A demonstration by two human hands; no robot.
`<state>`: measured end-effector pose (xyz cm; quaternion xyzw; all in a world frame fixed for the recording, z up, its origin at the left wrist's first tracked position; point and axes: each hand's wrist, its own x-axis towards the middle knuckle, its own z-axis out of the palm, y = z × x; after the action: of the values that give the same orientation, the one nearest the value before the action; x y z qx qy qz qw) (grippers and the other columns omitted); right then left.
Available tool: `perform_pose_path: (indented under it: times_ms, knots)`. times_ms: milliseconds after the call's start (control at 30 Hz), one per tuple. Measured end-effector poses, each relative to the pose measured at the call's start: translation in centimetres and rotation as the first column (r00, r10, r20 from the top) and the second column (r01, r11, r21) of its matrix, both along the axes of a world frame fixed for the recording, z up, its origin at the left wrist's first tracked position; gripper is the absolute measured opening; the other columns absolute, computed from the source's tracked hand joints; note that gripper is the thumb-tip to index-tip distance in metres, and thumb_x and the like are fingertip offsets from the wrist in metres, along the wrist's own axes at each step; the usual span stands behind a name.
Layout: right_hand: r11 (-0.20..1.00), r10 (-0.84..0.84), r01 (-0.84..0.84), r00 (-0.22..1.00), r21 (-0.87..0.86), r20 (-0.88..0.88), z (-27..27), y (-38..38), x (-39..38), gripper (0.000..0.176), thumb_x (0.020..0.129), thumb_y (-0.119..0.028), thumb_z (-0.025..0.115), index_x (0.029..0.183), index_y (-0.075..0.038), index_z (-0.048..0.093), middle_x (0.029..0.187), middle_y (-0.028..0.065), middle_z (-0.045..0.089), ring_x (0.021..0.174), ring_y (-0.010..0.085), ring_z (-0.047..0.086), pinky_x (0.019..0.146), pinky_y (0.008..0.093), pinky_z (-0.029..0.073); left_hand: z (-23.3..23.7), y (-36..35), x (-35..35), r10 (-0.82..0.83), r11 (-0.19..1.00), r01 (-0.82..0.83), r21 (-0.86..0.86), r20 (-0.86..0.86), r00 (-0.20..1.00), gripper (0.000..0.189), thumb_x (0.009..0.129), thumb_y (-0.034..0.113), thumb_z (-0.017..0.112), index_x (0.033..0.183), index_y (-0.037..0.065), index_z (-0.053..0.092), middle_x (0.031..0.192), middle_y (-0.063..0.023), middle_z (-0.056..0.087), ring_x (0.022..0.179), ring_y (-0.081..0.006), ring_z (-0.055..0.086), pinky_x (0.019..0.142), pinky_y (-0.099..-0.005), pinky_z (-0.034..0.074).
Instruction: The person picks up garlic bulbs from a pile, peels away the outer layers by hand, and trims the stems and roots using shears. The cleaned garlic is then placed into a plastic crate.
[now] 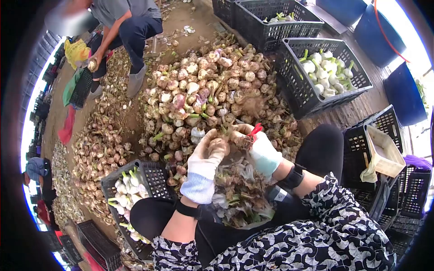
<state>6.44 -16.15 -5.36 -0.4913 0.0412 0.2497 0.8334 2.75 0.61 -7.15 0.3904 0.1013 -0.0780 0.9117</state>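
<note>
My left hand [203,165], in a white glove with soiled fingers, is closed around a brownish garlic bulb [220,147] in front of my knees. Close against it, my right hand [263,153] is closed too, in a white and pale green glove. A bright red piece [256,128] pokes out above its fingers, and a tuft of dark roots shows beside them. What the right fingers grip is mostly hidden. Beyond both hands rises a large heap of untrimmed garlic [194,92]. Below them, dry skins and leaf scraps [242,194] lie between my legs.
A black crate [294,83] of clean white garlic stands at the right, another crate [153,174] by my left knee. A co-worker [129,34] sits at the upper left beside more garlic. Blue tubs [379,38] and stacked crates with a cream basin [384,151] line the right.
</note>
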Motion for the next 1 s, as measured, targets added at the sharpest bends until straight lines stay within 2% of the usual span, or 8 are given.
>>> perform_pose_path:
  times_ms: [133, 200, 567, 767, 833, 867, 933, 1000]
  knots:
    - [0.980, 0.090, -0.093, 0.996, -0.176, -0.023, 2.3, -0.1, -0.2, 0.024, 0.086, -0.021, 0.057, 0.100, -0.001, 0.054, 0.084, 0.0041, 0.062, 0.070, 0.0097, 0.057, 0.061, 0.0243, 0.046, 1.6, -1.8, 0.1, 0.144, 0.984, -0.161, -0.077, -0.184, 0.972, 0.037, 0.085, 0.000, 0.048, 0.122, -0.002, 0.045, 0.101, -0.0134, 0.052, 0.091, -0.0211, 0.054, 0.082, -0.0292, 0.048]
    - [0.985, 0.030, -0.007, 0.991, -0.170, 0.131, 0.1, 0.4, 0.1, 0.025, 0.086, -0.022, 0.058, 0.098, -0.001, 0.054, 0.083, 0.0033, 0.061, 0.070, 0.0091, 0.056, 0.062, 0.0226, 0.045, 2.5, -2.9, -0.6, 0.048, 0.579, -0.200, 0.790, 0.212, 0.976, 0.054, 0.071, -0.012, 0.061, 0.122, -0.002, 0.044, 0.113, -0.0098, 0.051, 0.093, -0.0152, 0.053, 0.080, -0.0256, 0.048]
    - [0.986, 0.125, -0.109, 0.984, -0.123, 0.128, 2.2, -0.4, 0.0, 0.023, 0.083, -0.018, 0.062, 0.095, 0.001, 0.059, 0.086, 0.0027, 0.063, 0.076, 0.0073, 0.055, 0.069, 0.0226, 0.045, 3.8, -2.6, -0.5, 0.195, 0.870, -0.151, 0.469, -0.047, 0.980, 0.050, 0.074, -0.010, 0.058, 0.121, -0.003, 0.043, 0.105, -0.0110, 0.052, 0.091, -0.0189, 0.055, 0.080, -0.0316, 0.051]
    - [0.992, 0.120, -0.122, 0.984, 0.011, 0.130, -0.1, -0.4, -0.1, 0.026, 0.084, -0.017, 0.060, 0.103, 0.000, 0.057, 0.093, 0.0056, 0.062, 0.082, 0.0076, 0.055, 0.073, 0.0237, 0.045, 4.0, -3.1, -1.4, 0.119, 0.605, -0.274, 0.748, 0.255, 0.960, 0.063, 0.060, -0.005, 0.075, 0.118, -0.002, 0.048, 0.105, -0.0069, 0.056, 0.096, -0.0164, 0.055, 0.086, -0.0259, 0.045]
    - [0.985, 0.123, -0.128, 0.991, 0.115, 0.048, -1.0, -0.1, -0.1, 0.026, 0.084, -0.015, 0.058, 0.105, 0.001, 0.056, 0.094, 0.0058, 0.062, 0.084, 0.0085, 0.055, 0.075, 0.0242, 0.045, 4.3, -3.0, -1.5, -0.102, 0.132, -0.480, 0.867, 0.493, 0.864, 0.056, 0.066, -0.007, 0.068, 0.117, -0.002, 0.047, 0.101, -0.0063, 0.056, 0.089, -0.0149, 0.056, 0.082, -0.0255, 0.046]
    - [0.968, 0.135, -0.125, 0.990, 0.218, -0.033, -1.1, 0.0, -0.1, 0.026, 0.085, -0.013, 0.057, 0.106, 0.001, 0.054, 0.095, 0.0060, 0.062, 0.086, 0.0094, 0.055, 0.076, 0.0247, 0.044, 4.6, -3.0, -1.4, -0.101, 0.132, -0.478, 0.868, 0.492, 0.865, 0.056, 0.066, -0.007, 0.068, 0.117, -0.002, 0.047, 0.101, -0.0063, 0.056, 0.089, -0.0149, 0.056, 0.082, -0.0255, 0.046]
    - [0.964, 0.156, -0.154, 0.988, 0.219, 0.006, -0.5, -0.1, -0.2, 0.028, 0.084, -0.011, 0.056, 0.109, 0.001, 0.052, 0.095, 0.0060, 0.061, 0.087, 0.0101, 0.055, 0.078, 0.0248, 0.044, 5.3, -2.5, -1.0, 0.147, 0.939, -0.109, 0.326, -0.095, 0.985, 0.042, 0.075, -0.010, 0.054, 0.116, -0.003, 0.047, 0.100, -0.0067, 0.056, 0.081, -0.0134, 0.055, 0.076, -0.0260, 0.047]
    - [0.958, 0.176, -0.182, 0.983, 0.221, 0.046, 0.1, -0.1, -0.1, 0.029, 0.084, -0.010, 0.056, 0.111, 0.002, 0.050, 0.096, 0.0061, 0.061, 0.088, 0.0107, 0.055, 0.079, 0.0249, 0.043, 2.3, -1.2, -0.8, 0.135, 0.990, -0.134, 0.036, -0.003, 0.991, 0.033, 0.082, 0.005, 0.053, 0.113, -0.004, 0.047, 0.088, -0.0111, 0.057, 0.072, -0.0188, 0.057, 0.061, -0.0295, 0.049]
